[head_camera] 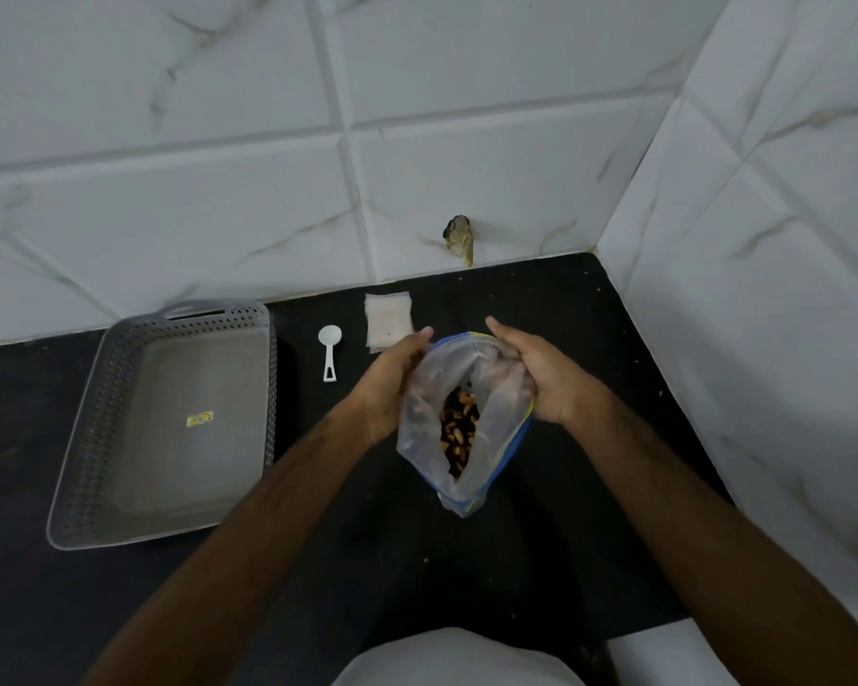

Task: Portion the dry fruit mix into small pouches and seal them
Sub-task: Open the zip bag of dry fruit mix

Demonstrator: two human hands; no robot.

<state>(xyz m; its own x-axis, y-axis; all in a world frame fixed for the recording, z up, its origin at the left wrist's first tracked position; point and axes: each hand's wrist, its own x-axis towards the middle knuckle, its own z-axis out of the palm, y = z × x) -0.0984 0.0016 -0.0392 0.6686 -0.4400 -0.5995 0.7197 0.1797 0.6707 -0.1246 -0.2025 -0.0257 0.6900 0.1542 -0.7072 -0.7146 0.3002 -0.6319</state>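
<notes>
None of the small pouches (388, 321) is filled: the left hand (386, 383) and right hand (541, 373) are gripping the mix bag (459, 418) open, the scoop (329, 350) lying untouched.

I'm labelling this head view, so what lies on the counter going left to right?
Grey basket → white scoop → stack of small pouches → big bag of dry fruit mix, held open by both hands.

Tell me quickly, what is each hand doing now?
Left hand: grips the plastic bag at its left rim.
Right hand: grips the bag's right rim.
</notes>
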